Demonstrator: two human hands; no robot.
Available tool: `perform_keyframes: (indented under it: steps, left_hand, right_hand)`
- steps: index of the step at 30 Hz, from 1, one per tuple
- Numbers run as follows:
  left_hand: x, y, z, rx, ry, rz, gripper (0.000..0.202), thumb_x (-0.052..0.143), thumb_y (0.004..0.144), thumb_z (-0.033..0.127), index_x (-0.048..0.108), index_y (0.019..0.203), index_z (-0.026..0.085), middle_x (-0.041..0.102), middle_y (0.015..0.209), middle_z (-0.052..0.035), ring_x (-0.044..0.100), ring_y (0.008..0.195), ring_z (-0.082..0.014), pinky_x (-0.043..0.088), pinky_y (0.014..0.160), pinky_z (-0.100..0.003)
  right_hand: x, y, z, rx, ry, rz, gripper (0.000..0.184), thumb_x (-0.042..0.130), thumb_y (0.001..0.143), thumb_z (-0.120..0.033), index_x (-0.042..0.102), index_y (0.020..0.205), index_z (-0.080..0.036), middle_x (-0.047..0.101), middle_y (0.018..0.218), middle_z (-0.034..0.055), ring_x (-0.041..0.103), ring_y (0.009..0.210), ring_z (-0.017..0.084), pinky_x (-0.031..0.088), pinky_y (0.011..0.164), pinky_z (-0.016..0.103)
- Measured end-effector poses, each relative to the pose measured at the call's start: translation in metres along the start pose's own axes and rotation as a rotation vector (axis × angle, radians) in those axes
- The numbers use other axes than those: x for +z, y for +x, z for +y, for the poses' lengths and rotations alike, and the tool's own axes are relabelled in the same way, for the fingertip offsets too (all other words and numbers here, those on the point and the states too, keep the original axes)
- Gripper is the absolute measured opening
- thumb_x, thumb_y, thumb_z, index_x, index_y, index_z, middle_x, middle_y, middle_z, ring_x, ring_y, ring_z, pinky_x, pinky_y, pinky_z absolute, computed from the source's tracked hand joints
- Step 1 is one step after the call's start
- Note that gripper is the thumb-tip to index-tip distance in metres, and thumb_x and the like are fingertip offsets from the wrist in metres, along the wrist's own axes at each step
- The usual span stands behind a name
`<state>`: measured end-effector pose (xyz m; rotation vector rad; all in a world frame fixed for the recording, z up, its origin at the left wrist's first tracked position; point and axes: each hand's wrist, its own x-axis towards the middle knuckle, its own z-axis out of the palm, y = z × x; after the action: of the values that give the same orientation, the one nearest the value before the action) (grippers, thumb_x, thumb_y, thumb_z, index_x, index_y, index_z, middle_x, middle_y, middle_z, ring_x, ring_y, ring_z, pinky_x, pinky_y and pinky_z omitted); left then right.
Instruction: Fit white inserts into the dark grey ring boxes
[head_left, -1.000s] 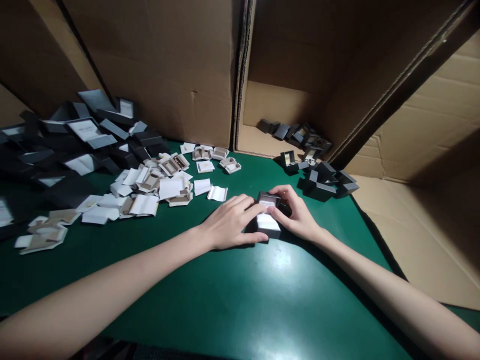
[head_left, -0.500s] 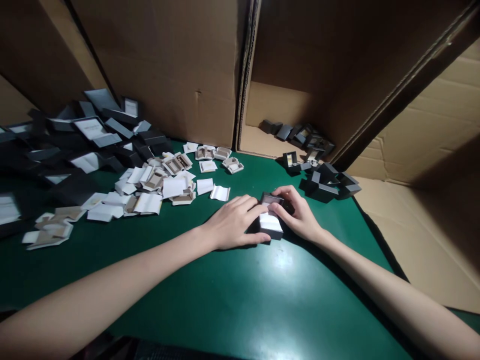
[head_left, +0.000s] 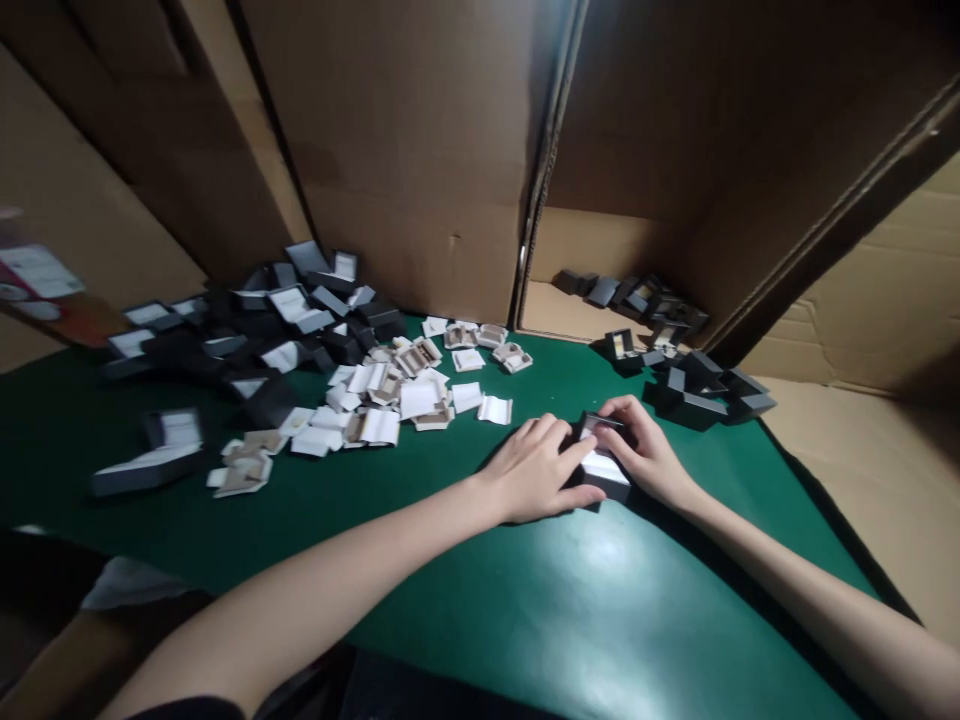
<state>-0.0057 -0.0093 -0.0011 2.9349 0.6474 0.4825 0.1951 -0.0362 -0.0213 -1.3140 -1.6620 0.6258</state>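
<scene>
A small dark grey hinged box (head_left: 604, 470) with a white lining sits open on the green table (head_left: 525, 600). My left hand (head_left: 536, 472) grips its left side, fingers curled over the top edge. My right hand (head_left: 651, 455) holds the right side, thumb and fingers against the lid. A white insert shows inside the box between my fingers. Both hands rest on the table surface.
A heap of open dark boxes (head_left: 247, 325) lies at the left back. White and tan card inserts (head_left: 390, 395) are scattered in the middle. Finished dark boxes (head_left: 697, 390) sit at the right and spill into a cardboard carton (head_left: 555, 250). Cardboard walls stand behind.
The view has swung left and down, so hands and box appear further right and lower. My hands keep the same hold on the box.
</scene>
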Motion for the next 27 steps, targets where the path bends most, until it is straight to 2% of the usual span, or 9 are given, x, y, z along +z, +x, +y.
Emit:
perform_keyframes:
  steps: [3,7,9,13,16,19,22,24,27]
  left_hand:
    - [0.001,-0.003,-0.002,-0.031,-0.099,0.026,0.058,0.044,0.087,0.060,0.047,0.128,0.020,0.053,0.108,-0.0115,0.049,0.100,-0.0270,0.043,0.088,-0.041]
    - [0.000,-0.007,-0.011,-0.152,-0.453,0.067,0.066,0.047,0.084,0.063,0.037,0.131,0.016,0.053,0.115,-0.0128,0.053,0.105,-0.0256,0.045,0.090,-0.039]
    - [0.000,-0.007,-0.015,-0.219,-0.594,0.105,0.067,0.053,0.084,0.056,0.032,0.132,0.014,0.055,0.115,-0.0132,0.055,0.105,-0.0242,0.046,0.088,-0.036]
    - [0.002,-0.008,-0.018,-0.165,-0.613,0.093,0.046,0.060,0.079,0.028,0.049,0.122,0.018,0.059,0.115,-0.0089,0.058,0.106,-0.0227,0.047,0.087,-0.032]
    - [0.001,-0.009,-0.024,-0.186,-0.600,0.113,0.035,0.060,0.079,0.029,0.058,0.113,0.019,0.064,0.109,-0.0055,0.061,0.099,-0.0208,0.048,0.082,-0.029]
    - [-0.007,-0.009,-0.041,-0.316,-0.613,0.186,0.025,0.064,0.077,0.033,0.066,0.096,0.018,0.068,0.096,-0.0044,0.063,0.089,-0.0198,0.048,0.076,-0.028]
    - [-0.020,-0.011,-0.069,-0.431,-0.725,0.217,0.021,0.069,0.071,0.027,0.069,0.088,0.015,0.070,0.089,-0.0051,0.063,0.084,-0.0194,0.048,0.075,-0.030]
    - [-0.031,-0.013,-0.088,-0.450,-0.812,0.258,0.017,0.070,0.067,0.020,0.070,0.083,0.013,0.069,0.085,-0.0057,0.063,0.081,-0.0187,0.049,0.074,-0.030]
    - [-0.051,-0.019,-0.111,-0.512,-0.929,0.458,0.018,0.074,0.063,0.016,0.070,0.080,0.012,0.069,0.082,-0.0061,0.063,0.073,-0.0162,0.050,0.067,-0.028]
  right_hand:
    - [0.005,-0.002,0.002,0.040,-0.039,0.044,0.018,0.052,0.087,-0.038,0.048,0.096,-0.022,0.054,0.087,0.0010,0.054,0.077,0.015,0.046,0.069,0.028]
    - [0.013,-0.012,-0.003,0.063,-0.078,0.105,0.025,0.054,0.086,-0.042,0.050,0.100,-0.022,0.059,0.094,0.0038,0.059,0.083,0.018,0.048,0.073,0.032]
    - [0.021,-0.020,-0.009,0.059,-0.079,0.128,0.027,0.055,0.085,-0.044,0.051,0.102,-0.023,0.060,0.096,0.0046,0.059,0.088,0.020,0.049,0.076,0.032]
    - [0.038,-0.034,-0.023,0.084,-0.024,0.105,0.034,0.059,0.082,-0.045,0.051,0.108,-0.024,0.060,0.102,0.0052,0.061,0.092,0.020,0.052,0.078,0.031]
    - [0.043,-0.036,-0.026,0.121,0.095,0.179,0.043,0.063,0.077,-0.049,0.050,0.112,-0.027,0.060,0.109,0.0066,0.061,0.099,0.023,0.054,0.080,0.032]
    - [0.039,-0.032,-0.024,0.183,0.205,0.192,0.040,0.063,0.076,-0.051,0.052,0.110,-0.032,0.062,0.109,0.0082,0.065,0.093,0.024,0.057,0.074,0.033]
    - [0.035,-0.030,-0.023,0.218,0.209,0.174,0.029,0.055,0.081,-0.052,0.057,0.105,-0.036,0.063,0.114,0.0092,0.065,0.089,0.025,0.058,0.071,0.037]
    - [0.033,-0.029,-0.025,0.228,0.170,0.159,0.028,0.054,0.081,-0.054,0.060,0.102,-0.037,0.065,0.109,0.0095,0.066,0.084,0.026,0.058,0.070,0.040]
    - [0.033,-0.029,-0.030,0.257,0.126,0.123,0.031,0.057,0.077,-0.057,0.062,0.099,-0.035,0.068,0.093,0.0102,0.067,0.078,0.027,0.058,0.065,0.039]
